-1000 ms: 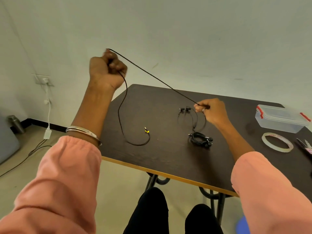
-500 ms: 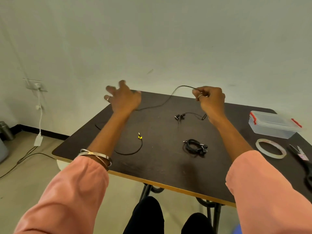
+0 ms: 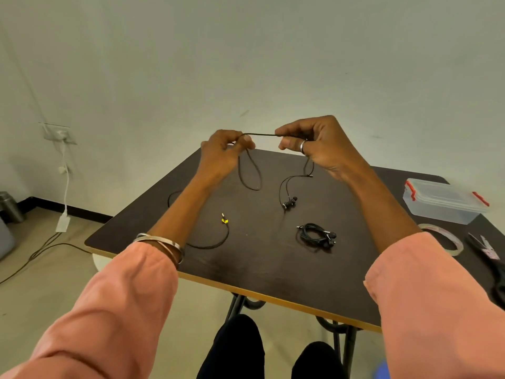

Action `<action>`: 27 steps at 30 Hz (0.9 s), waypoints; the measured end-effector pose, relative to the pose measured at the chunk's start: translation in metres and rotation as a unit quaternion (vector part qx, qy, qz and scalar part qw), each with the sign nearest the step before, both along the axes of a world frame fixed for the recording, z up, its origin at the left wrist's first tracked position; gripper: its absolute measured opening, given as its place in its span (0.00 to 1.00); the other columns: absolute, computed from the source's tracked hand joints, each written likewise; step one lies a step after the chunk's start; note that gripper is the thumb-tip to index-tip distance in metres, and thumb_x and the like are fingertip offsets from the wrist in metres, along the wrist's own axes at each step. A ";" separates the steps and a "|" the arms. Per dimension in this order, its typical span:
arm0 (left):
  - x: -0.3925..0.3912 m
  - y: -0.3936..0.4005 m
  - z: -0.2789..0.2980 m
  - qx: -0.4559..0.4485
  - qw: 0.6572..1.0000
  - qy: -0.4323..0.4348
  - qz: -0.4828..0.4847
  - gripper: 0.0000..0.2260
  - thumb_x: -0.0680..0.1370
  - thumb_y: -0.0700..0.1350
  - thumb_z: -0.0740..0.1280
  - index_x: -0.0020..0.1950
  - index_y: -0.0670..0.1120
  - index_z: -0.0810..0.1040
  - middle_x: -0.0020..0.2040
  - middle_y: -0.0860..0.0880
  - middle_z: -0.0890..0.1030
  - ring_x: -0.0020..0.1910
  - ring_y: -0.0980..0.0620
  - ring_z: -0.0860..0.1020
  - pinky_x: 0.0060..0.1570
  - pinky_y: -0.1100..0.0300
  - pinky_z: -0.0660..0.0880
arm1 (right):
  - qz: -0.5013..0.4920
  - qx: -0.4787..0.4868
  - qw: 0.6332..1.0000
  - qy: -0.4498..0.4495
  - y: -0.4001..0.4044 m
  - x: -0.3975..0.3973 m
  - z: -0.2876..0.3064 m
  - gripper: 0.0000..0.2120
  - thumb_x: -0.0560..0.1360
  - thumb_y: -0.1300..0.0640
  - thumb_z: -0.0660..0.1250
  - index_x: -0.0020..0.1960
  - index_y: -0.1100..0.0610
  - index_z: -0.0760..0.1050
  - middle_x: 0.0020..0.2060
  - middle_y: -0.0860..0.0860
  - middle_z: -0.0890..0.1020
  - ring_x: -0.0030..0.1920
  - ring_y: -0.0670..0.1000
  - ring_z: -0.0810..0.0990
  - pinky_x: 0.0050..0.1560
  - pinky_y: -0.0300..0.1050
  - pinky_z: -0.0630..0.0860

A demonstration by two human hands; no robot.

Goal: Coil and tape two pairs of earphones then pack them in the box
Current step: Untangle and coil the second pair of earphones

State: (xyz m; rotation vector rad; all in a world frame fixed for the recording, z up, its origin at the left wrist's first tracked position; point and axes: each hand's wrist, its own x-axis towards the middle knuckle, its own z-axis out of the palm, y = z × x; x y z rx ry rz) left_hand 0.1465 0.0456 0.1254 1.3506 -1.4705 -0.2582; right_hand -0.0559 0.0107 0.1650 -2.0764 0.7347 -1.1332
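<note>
Both hands are raised above the far part of the dark desk (image 3: 262,269), each with its grip closed on the same black earphone cord (image 3: 261,134). The left hand (image 3: 222,155) pinches the cord between thumb and fingertips, and the right hand (image 3: 318,143) pinches it likewise, so a short length runs taut between them. Below the left hand a loop of cord (image 3: 250,173) hangs down. From the right hand the cord drops to the two earbuds (image 3: 290,203), which dangle just over the desk or rest on it; which one cannot be told. The rest of the cord trails across the desk under the left forearm to the plug with a yellow tag (image 3: 224,219).

A second pair of earphones (image 3: 317,236), already wound into a small bundle, lies on the desk nearer the person, between the forearms. At the right side of the desk stands a clear plastic box (image 3: 444,201) with its lid on and red clasps. A roll of clear tape (image 3: 448,239) lies flat in front of it, partly hidden by the right sleeve, and black scissors (image 3: 489,255) lie just beside the tape at the desk's right edge.
</note>
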 end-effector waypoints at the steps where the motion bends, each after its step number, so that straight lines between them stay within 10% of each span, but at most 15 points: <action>1: 0.006 0.001 0.001 -0.012 0.999 0.032 0.002 0.11 0.79 0.50 0.65 0.40 0.53 0.83 0.44 0.63 0.80 0.52 0.58 0.76 0.63 0.49 0.68 | -0.006 0.019 1.000 0.001 -0.003 -0.003 -0.003 0.12 0.72 0.67 0.72 0.55 0.62 0.81 0.45 0.55 0.85 0.46 0.46 0.84 0.47 0.33 0.76; 6: 0.034 0.002 0.014 -0.054 0.975 0.213 0.020 0.11 0.79 0.48 0.65 0.39 0.51 0.83 0.47 0.52 0.84 0.55 0.57 0.79 0.58 0.61 0.71 | -0.010 0.118 0.993 0.019 -0.016 -0.013 -0.029 0.08 0.75 0.67 0.68 0.53 0.65 0.80 0.46 0.60 0.84 0.41 0.44 0.82 0.36 0.34 0.74; 10: 0.032 0.006 0.020 -0.057 0.965 0.255 -0.006 0.14 0.81 0.50 0.62 0.39 0.49 0.81 0.41 0.54 0.83 0.37 0.65 0.76 0.38 0.67 0.69 | 0.010 0.135 0.990 0.039 -0.024 -0.011 -0.048 0.05 0.75 0.66 0.67 0.47 0.60 0.81 0.44 0.54 0.85 0.44 0.46 0.84 0.43 0.35 0.78; 18: 0.021 0.012 0.055 -0.095 0.923 0.373 -0.003 0.15 0.79 0.52 0.63 0.34 0.50 0.79 0.35 0.53 0.82 0.35 0.56 0.74 0.27 0.64 0.61 | 0.038 0.162 0.976 0.140 -0.031 -0.017 -0.073 0.06 0.72 0.63 0.72 0.48 0.56 0.83 0.42 0.56 0.86 0.46 0.51 0.85 0.51 0.41 0.80; 24: 0.025 0.008 0.062 -0.058 0.868 0.492 0.000 0.13 0.78 0.52 0.64 0.36 0.49 0.77 0.36 0.52 0.82 0.32 0.55 0.72 0.24 0.66 0.60 | -0.134 0.057 0.989 0.041 -0.034 -0.014 -0.066 0.05 0.77 0.58 0.68 0.47 0.53 0.83 0.43 0.43 0.85 0.50 0.40 0.82 0.60 0.42 0.75; 27: 0.027 0.005 0.063 -0.052 0.854 0.517 0.010 0.13 0.78 0.52 0.65 0.35 0.50 0.76 0.35 0.53 0.82 0.31 0.56 0.70 0.24 0.67 0.61 | -0.133 -0.035 0.947 0.292 -0.038 -0.013 -0.061 0.06 0.77 0.53 0.68 0.50 0.51 0.83 0.46 0.44 0.84 0.53 0.47 0.79 0.63 0.54 0.70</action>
